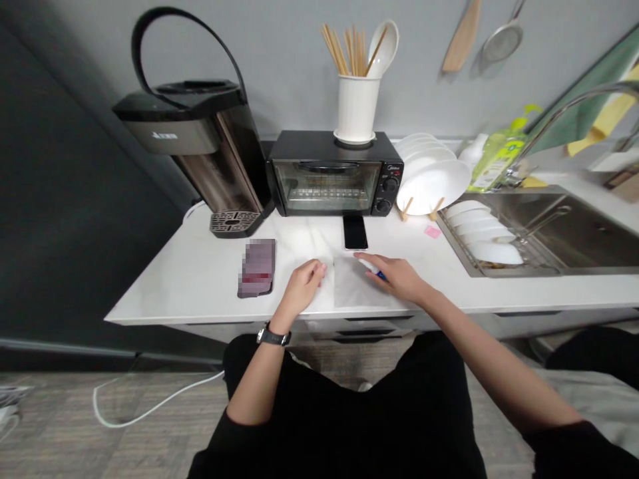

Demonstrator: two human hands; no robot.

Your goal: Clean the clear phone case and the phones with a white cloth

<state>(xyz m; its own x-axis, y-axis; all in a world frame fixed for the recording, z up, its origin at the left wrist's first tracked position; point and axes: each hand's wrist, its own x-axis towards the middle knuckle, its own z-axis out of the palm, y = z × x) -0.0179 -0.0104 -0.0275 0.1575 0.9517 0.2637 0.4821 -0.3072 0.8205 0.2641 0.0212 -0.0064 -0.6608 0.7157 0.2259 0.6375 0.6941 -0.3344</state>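
Note:
On the white countertop, a flat pale grey sheet lies in front of me; I cannot tell if it is cloth or paper. Over its right part, my right hand is closed around a small white-and-blue object, mostly covered by the fingers, its kind unclear. My left hand, with a dark watch on the wrist, rests just left of the sheet. Its fingers are curled in, and nothing shows in them. Beyond the sheet lies a black phone.
Left of my left hand lies a second phone, its screen blurred. A toaster oven carries a white chopstick holder. A water dispenser stands left; racked plates, a pink note and a sink are right.

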